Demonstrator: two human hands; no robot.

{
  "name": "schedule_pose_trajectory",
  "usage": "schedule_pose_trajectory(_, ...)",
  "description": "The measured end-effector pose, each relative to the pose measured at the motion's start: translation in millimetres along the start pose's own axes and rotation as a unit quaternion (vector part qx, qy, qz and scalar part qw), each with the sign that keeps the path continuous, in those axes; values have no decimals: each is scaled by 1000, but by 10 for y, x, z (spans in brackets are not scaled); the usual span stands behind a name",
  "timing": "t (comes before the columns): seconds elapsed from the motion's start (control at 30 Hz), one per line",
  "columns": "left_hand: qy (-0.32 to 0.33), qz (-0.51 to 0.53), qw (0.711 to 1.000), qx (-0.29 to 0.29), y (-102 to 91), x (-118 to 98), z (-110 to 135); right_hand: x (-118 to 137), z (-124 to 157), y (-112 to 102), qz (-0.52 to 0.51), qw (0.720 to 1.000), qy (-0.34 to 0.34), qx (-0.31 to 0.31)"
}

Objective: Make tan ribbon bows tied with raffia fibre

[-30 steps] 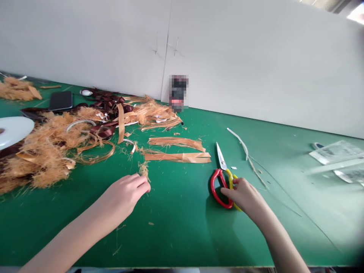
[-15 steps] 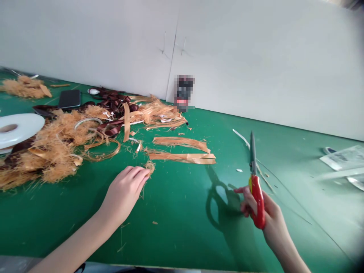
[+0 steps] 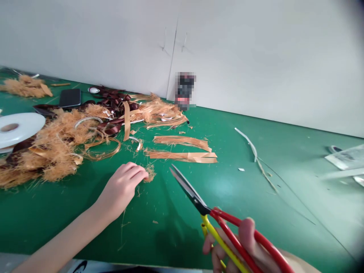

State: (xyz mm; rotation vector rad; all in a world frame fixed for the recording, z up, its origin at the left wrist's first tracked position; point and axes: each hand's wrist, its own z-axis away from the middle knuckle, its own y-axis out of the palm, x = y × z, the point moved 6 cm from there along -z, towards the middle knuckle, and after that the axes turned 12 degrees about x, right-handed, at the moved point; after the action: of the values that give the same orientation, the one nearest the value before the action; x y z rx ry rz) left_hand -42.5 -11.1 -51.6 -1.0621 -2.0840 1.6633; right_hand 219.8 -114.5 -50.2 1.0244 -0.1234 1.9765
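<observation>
On a flat green table (image 3: pixel 287 197), the left hand (image 3: pixel 121 189) has its fingertips against a small frayed tuft of orange fibre (image 3: pixel 150 173). To the right, the right hand (image 3: pixel 241 246) holds long red-and-yellow steel scissors (image 3: pixel 196 199), their blades pointing toward the tuft. Behind these lie two flat orange strips (image 3: pixel 182 149). Further left spreads a shaggy orange fibre heap (image 3: pixel 54 146), with a round white tape roll (image 3: pixel 19 127) on its left. Behind the heap lie dark ribbon (image 3: pixel 113 102) and a black rectangular phone (image 3: pixel 69 98), before a white board wall (image 3: pixel 256 64). A clear plastic packet (image 3: pixel 347 157) lies at the far right.
</observation>
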Motion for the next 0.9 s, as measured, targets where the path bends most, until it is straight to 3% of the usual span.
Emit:
schedule_pose_trajectory(0.17, 11, 2, 1000, -7, -4, 27, 20, 57, -226, 121, -111, 987, 60, 95)
schedule_pose_trajectory(0.3, 34, -19, 999, -17, -26, -8, 17, 165, -400, 156, -54, 986, 75, 138)
schedule_pose_trajectory(0.53, 71, -93, 993, 3, 11, -83, -4, 401, -535, 163, 37, 987, 95, 120)
schedule_pose_trajectory(0.9, 157, -212, 964, 4, 85, -251, 42, 546, -770, 101, 96, 985, 113, 92)
